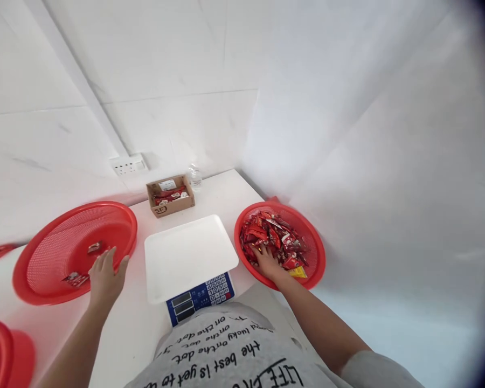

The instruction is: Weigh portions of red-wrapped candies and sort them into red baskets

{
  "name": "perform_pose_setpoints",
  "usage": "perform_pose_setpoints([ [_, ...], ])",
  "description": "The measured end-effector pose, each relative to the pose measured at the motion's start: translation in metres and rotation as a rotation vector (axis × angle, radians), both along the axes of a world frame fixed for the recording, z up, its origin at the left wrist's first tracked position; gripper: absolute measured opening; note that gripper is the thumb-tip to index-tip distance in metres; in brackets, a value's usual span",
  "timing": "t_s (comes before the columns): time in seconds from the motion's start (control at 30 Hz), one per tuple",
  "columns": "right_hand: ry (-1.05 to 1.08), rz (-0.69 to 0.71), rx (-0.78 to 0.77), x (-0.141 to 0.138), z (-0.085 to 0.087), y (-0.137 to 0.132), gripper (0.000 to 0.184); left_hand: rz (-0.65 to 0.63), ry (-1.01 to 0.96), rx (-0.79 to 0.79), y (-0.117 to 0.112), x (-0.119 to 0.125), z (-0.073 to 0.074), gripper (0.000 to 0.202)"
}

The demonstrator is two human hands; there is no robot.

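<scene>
My left hand (107, 277) is over the near right rim of a wide red mesh basket (44, 250), thumb and fingers apart, with nothing in it. Inside that basket lie a small packet (94, 247) and a red-and-white packet (76, 279). My right hand (267, 263) reaches into a second red basket (320, 258), fingers spread on a heap of small red packets (272, 231); its fingertips are partly hidden among them. A yellow packet (298, 272) lies near that hand. Between the baskets stands a digital scale with a bare white pan (189, 258).
Behind the scale, a small cardboard box (175, 206) holds red packets, beside a clear plastic bottle (194, 178). Another red container (2, 350) is at the lower left. Walls border the white table (121, 345) at the back and right; a socket panel (128, 165) is on the back wall.
</scene>
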State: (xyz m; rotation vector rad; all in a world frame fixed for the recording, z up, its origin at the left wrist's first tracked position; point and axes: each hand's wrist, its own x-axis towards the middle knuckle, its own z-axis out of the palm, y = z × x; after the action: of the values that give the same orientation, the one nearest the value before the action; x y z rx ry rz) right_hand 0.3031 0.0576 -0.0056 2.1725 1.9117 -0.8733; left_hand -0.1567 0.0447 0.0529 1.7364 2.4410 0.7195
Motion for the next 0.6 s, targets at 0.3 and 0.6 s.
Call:
perform_pose_setpoints([
  [0.3,0.251,-0.077,0.222,0.007,0.006,0.001,0.05,-0.289,-0.13,-0.01,-0.023,0.085,-0.002,0.05],
  [0.6,0.586,-0.483,0.397,0.039,0.027,0.007,0.038,-0.277,-0.25,-0.033,-0.027,0.094,0.003,0.044],
])
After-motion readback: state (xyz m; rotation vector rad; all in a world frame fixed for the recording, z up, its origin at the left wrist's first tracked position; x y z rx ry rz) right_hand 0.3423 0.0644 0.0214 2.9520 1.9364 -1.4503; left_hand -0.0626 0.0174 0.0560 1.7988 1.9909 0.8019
